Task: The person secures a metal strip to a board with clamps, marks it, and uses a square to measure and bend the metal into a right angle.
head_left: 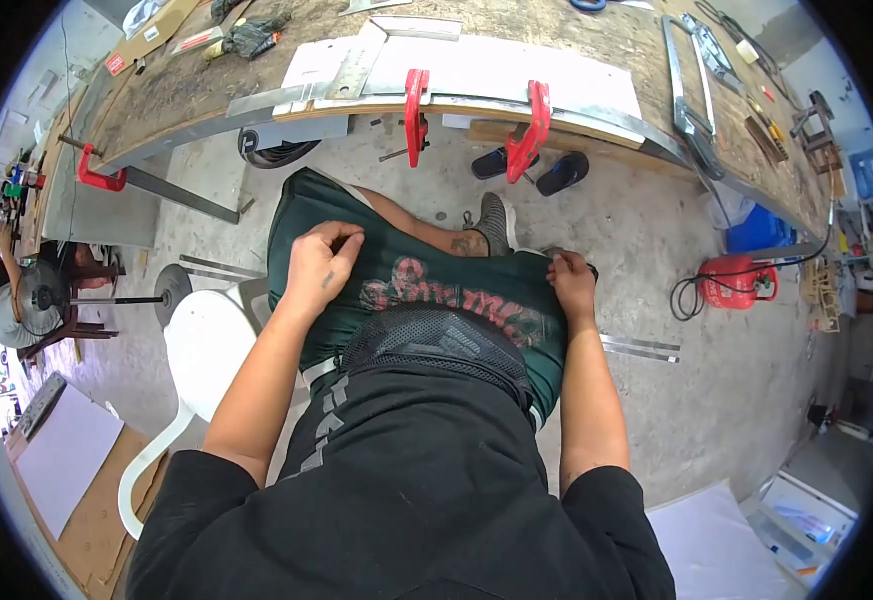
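I am seated, looking down at my lap in dark green shorts [426, 285] with a red print. My left hand [321, 262] rests on my left thigh with fingers curled, pinching the fabric. My right hand [571, 285] sits at the right edge of the shorts, fingers closed on the cloth near the knee. Ahead, two red clamps [416, 110] [531, 120] hold white sheets and metal strips to the edge of a wooden workbench [186, 80]. Neither hand touches the bench.
A white plastic chair [206, 350] stands at my left. Dark sandals [561, 172] lie under the bench, a red cylinder [736, 280] with a black cable on the concrete floor at right. Metal strips [641, 347] lie nearby. Another person [1, 310] sits far left.
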`<control>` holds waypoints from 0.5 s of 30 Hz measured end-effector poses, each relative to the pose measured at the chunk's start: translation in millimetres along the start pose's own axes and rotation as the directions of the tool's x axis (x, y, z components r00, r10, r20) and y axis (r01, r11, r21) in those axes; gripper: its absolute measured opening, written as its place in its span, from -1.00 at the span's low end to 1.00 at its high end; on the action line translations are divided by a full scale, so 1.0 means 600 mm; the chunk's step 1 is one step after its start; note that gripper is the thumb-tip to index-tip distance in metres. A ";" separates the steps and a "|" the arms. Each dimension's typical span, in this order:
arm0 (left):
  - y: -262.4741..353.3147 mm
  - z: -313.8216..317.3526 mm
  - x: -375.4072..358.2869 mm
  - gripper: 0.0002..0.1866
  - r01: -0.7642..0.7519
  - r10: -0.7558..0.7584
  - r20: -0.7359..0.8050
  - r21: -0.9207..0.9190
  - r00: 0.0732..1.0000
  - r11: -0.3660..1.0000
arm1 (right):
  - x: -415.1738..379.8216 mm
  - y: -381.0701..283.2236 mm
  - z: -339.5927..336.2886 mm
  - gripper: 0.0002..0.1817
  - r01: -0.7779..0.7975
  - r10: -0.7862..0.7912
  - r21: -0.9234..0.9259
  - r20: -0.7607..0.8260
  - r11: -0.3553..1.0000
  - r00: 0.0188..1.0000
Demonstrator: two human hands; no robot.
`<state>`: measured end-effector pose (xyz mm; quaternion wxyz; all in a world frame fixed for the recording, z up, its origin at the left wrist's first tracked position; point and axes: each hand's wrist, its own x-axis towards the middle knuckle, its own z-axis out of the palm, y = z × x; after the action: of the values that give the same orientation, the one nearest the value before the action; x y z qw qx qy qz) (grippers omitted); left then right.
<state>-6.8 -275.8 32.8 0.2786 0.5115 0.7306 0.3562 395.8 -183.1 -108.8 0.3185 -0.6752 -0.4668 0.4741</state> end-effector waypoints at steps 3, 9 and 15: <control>-0.006 0.012 0.002 -0.77 -0.094 0.090 0.044 0.089 0.995 0.992 | -0.003 0.014 0.000 -0.67 0.044 -0.045 -0.019 -0.032 0.999 0.998; -0.047 0.063 0.013 -0.48 -0.417 0.334 0.254 0.640 0.908 0.646 | -0.009 0.037 -0.016 -0.71 0.205 -0.229 -0.109 -0.296 0.973 0.927; -0.057 0.080 0.038 -0.40 -0.594 0.157 0.645 0.545 0.748 0.591 | -0.053 -0.135 -0.068 -0.77 0.372 -0.472 -0.303 -0.409 0.877 0.781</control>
<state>4.1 -250.6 -24.1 0.1583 0.8041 0.5693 -0.0661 403.9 -182.8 -12.9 0.4488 -0.6764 -0.5614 0.1609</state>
